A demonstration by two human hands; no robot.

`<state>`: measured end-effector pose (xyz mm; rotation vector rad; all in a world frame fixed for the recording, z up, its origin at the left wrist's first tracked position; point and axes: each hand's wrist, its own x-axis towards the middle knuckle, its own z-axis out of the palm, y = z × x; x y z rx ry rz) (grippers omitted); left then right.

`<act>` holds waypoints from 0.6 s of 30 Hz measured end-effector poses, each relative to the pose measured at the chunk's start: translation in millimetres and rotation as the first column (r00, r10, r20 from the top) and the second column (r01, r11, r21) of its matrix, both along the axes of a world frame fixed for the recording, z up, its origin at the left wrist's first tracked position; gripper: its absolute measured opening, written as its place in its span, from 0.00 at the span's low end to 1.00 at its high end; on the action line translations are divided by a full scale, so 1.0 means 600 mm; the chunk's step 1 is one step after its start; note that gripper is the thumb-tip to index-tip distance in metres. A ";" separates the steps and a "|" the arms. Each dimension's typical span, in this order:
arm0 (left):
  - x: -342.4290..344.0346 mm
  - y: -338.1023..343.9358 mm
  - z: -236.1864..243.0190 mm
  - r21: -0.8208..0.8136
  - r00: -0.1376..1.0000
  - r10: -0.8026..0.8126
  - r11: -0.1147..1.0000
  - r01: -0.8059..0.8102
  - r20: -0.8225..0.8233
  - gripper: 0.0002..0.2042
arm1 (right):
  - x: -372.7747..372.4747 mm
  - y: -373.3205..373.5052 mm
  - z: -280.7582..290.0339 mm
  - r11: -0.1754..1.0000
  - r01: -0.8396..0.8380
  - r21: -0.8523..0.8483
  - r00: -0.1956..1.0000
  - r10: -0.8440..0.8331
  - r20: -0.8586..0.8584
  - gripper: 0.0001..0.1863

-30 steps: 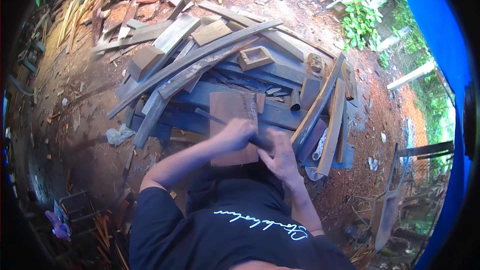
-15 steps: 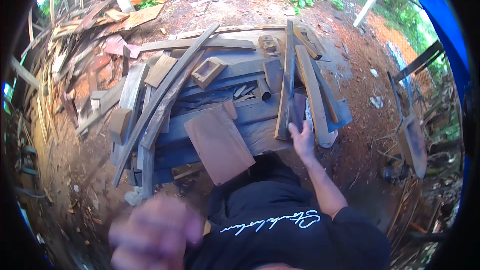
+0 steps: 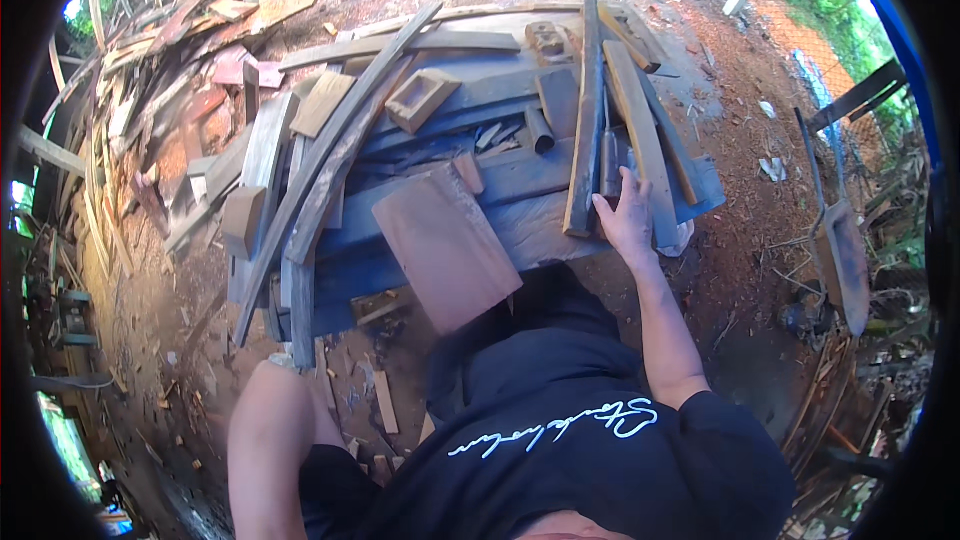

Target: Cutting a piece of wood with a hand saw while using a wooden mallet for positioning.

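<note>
My right hand point(image 3: 628, 225) reaches over the right part of the low workbench point(image 3: 370, 275). Its thumb and forefinger are apart, close around the handle end of a slim dark tool point(image 3: 609, 165) that looks like a chisel; whether they touch it is unclear. The tool lies between a long dark wooden bar point(image 3: 584, 120) and a lighter wooden strip point(image 3: 640, 140). Bent at the lower left, my left arm point(image 3: 270, 440) folds back toward the lower edge, and its hand is out of the picture. A flat brown board point(image 3: 450, 250) leans across the bench's near edge by my legs.
Long strips point(image 3: 340, 160) cross the bench's left side. A hollowed wooden block point(image 3: 422, 100) and a short dark tube point(image 3: 539, 130) lie mid-bench. Scrap wood point(image 3: 180, 40) is heaped at the far left. A long-handled metal tool point(image 3: 845, 265) stands at the right.
My left hand, blurred at the lower left before, has left the picture, and the bent arm shows instead. My right hand has moved slightly right and forward, to the dark tool. The view has shifted.
</note>
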<state>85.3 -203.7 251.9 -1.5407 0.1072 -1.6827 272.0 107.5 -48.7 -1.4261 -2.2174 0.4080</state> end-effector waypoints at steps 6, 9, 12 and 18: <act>-0.025 -0.027 -0.019 0.253 0.829 0.559 0.800 -0.544 0.016 0.20 | 0.011 -0.010 -0.006 0.997 0.008 0.073 0.999 -0.006 -0.040 0.32; -0.073 -0.002 -0.136 -0.318 0.779 0.511 0.854 -0.412 0.364 0.12 | -0.008 -0.046 0.036 1.000 -0.020 0.023 0.984 0.024 -0.176 0.27; -0.114 0.013 -0.300 -0.887 0.590 0.787 0.390 -0.247 0.182 0.05 | -0.028 -0.089 0.040 0.972 -0.218 0.090 0.939 0.234 -0.252 0.14; -0.170 0.020 -0.528 -0.852 0.625 0.600 -0.473 -0.226 -0.499 0.30 | -0.069 -0.163 0.006 0.718 -0.460 -0.522 0.884 0.428 -0.190 0.18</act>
